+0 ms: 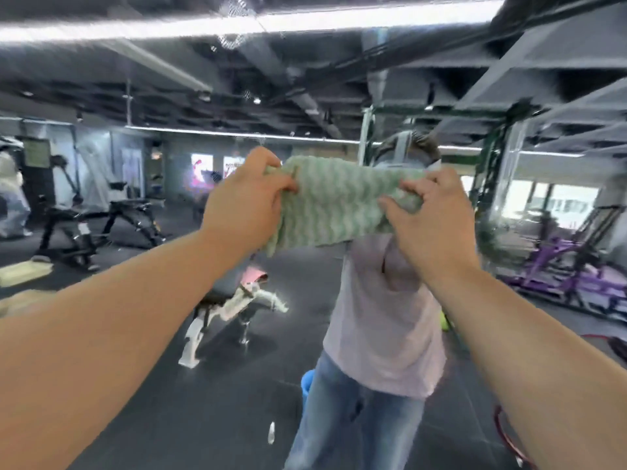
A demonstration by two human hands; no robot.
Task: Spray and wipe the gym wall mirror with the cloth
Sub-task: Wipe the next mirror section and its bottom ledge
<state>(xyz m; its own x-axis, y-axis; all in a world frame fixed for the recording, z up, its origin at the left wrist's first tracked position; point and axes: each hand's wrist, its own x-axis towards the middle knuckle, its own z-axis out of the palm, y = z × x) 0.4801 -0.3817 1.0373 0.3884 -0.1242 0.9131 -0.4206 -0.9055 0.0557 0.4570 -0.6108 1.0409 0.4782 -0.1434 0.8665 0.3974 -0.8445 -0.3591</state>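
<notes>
The wall mirror [142, 385] fills the view and reflects the gym and a person in a pale shirt and jeans. I hold a green and white wavy cloth [334, 203] stretched out in front of the mirror at head height. My left hand [247, 201] grips its left end and my right hand [427, 218] pinches its right end. Streaks and droplets of spray show on the glass, one drip [271, 432] low in the middle. No spray bottle is in view.
The reflection shows black benches and machines [98, 215] at the left, a white-framed bench [234, 307] in the middle, purple racks [556, 266] at the right and a dark floor. The picture is blurred by motion.
</notes>
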